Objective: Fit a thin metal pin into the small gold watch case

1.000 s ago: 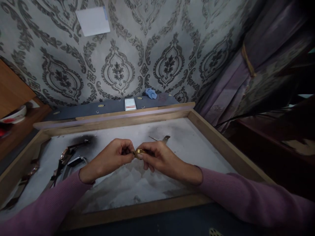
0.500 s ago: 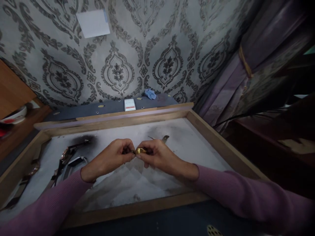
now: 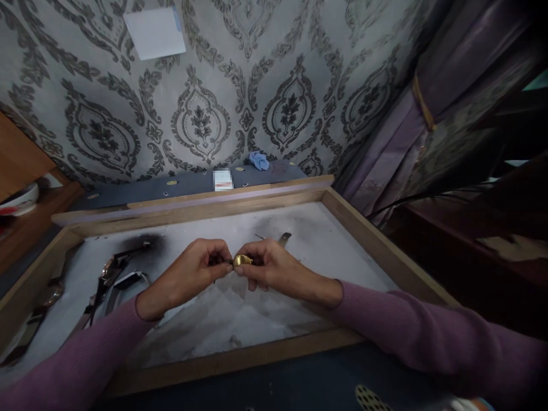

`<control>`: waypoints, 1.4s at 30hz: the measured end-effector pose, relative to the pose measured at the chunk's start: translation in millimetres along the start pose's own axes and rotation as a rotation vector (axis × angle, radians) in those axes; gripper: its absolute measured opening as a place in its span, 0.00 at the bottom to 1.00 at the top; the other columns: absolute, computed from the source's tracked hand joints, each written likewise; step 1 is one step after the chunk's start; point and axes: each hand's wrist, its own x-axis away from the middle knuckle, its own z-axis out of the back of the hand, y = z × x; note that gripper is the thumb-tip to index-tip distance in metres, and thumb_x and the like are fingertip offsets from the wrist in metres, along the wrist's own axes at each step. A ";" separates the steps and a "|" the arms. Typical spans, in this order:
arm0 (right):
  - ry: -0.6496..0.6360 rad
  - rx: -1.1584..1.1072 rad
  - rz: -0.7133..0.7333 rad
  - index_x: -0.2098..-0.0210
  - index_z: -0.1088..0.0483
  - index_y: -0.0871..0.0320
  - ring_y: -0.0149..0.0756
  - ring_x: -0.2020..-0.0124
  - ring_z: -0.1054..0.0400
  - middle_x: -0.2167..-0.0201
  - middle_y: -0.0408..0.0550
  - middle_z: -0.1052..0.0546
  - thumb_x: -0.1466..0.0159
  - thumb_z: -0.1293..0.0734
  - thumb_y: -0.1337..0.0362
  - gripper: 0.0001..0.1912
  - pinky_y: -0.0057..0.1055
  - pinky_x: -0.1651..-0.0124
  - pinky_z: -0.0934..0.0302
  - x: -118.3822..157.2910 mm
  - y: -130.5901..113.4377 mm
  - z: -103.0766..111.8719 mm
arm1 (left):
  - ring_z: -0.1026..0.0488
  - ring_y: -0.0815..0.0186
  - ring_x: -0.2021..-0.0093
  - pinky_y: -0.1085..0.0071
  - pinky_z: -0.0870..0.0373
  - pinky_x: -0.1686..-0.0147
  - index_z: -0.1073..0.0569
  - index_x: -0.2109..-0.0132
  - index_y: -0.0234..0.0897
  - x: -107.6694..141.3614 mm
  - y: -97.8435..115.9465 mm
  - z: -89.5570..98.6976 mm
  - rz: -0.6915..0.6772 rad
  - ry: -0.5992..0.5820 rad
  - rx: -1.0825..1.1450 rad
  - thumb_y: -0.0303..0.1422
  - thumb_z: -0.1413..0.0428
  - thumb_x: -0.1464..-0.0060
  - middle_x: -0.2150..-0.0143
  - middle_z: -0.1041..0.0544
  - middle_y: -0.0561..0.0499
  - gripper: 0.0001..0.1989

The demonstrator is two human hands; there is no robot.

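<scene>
Above the middle of a shallow wooden tray (image 3: 274, 349), my two hands meet at a small gold watch case (image 3: 242, 260). My right hand (image 3: 269, 265) pinches the gold case between thumb and fingers. My left hand (image 3: 203, 265) is closed at the case's left side, its fingertips on a small dark piece, perhaps a strap end, mostly hidden. Behind my right hand, a flat metal tool (image 3: 285, 238) lies on the tray's white lining, with a thin pointed item (image 3: 258, 236) beside it.
Several strapped watches lie at the tray's left, among them a rose-gold one (image 3: 107, 268) and one with a round case (image 3: 52, 294). Beyond the tray's raised back edge are a small white box (image 3: 223, 179) and a crumpled blue cloth (image 3: 259, 161). A purple curtain (image 3: 385, 148) hangs at right.
The whole view has shifted slightly, so the tray and hands appear a little further left and higher. Both hands keep their hold, with the gold case showing slightly more.
</scene>
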 end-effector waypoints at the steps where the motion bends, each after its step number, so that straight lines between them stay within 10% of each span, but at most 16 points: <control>1: -0.005 -0.003 -0.008 0.72 0.31 0.62 0.22 0.85 0.40 0.85 0.35 0.34 0.40 0.34 0.69 0.04 0.19 0.82 0.49 0.0 -0.8 0.3 | 0.43 0.72 0.76 0.74 0.48 0.76 0.31 0.72 0.35 0.2 0.7 0.2 0.000 0.001 -0.002 0.34 0.46 0.53 0.78 0.36 0.58 0.06; 28: 0.035 0.167 0.127 0.71 0.31 0.63 0.23 0.85 0.38 0.85 0.39 0.32 0.37 0.37 0.66 0.08 0.18 0.83 0.44 3.0 6.7 -5.2 | 0.44 0.74 0.78 0.75 0.49 0.78 0.35 0.74 0.36 -0.8 -1.6 -5.5 0.028 0.015 0.144 0.32 0.46 0.56 0.80 0.38 0.60 0.05; 42: -0.004 -0.151 0.000 0.72 0.32 0.62 0.24 0.84 0.37 0.85 0.36 0.33 0.45 0.30 0.63 0.08 0.18 0.84 0.45 -3.8 6.6 1.3 | 0.40 0.72 0.75 0.74 0.45 0.76 0.32 0.70 0.34 1.4 -0.3 -1.5 -0.025 0.012 0.135 0.34 0.45 0.50 0.76 0.34 0.56 0.07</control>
